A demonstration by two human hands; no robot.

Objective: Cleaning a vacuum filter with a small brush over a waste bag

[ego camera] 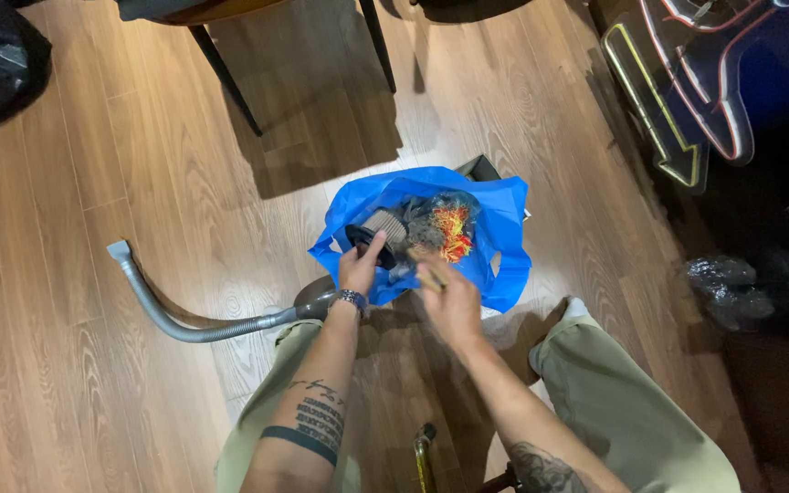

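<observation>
Pleated filter (pixel 383 228) in left grip (pixel 361 270), over blue bag (pixel 495 219)

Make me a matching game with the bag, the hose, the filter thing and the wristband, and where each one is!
Things:
1. blue bag
2. grey hose
3. round filter
4. wristband

Places:
A. on the left arm
B. held by the left hand over the bag
C. lying curved on the wooden floor
D. lining the bin

Pairs: 1-D, 2-C, 3-B, 4-A
</observation>
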